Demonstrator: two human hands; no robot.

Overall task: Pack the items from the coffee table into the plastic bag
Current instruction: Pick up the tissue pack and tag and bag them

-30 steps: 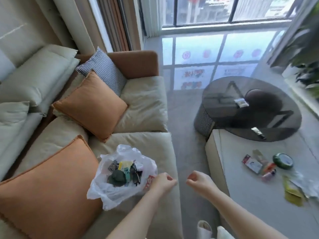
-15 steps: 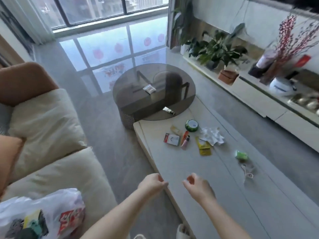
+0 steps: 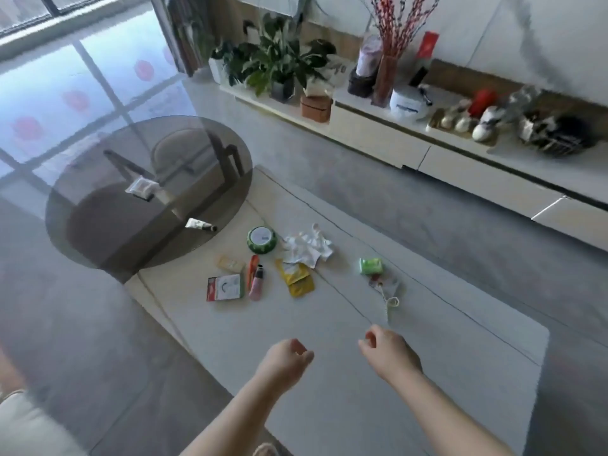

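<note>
Two bare hands, left point(image 3: 285, 360) and right point(image 3: 390, 353), loosely curled, holding nothing, near one round green tin point(image 3: 262, 239) on pale stone counter point(image 3: 329, 406).

This is a home living room. A long pale counter point(image 3: 345, 373) with thin dark veins stands low in the middle of a glossy grey tiled floor point(image 3: 427, 209), and a round smoked-glass side table point(image 3: 98, 199) overlaps its far left end. Along the right wall runs a low white media cabinet point(image 3: 460, 159) with drawers, crowded with household ornaments: leafy potted plants point(image 3: 279, 60), a vase of red-budded branches point(image 3: 391, 34), a brown tissue box point(image 3: 316, 108) and small figurines point(image 3: 460, 121). Far left, daylight from a floor-level window point(image 3: 23, 14) reflects on the tiles. A cream sofa cushion point(image 3: 29, 429) shows at the near left corner.
</note>
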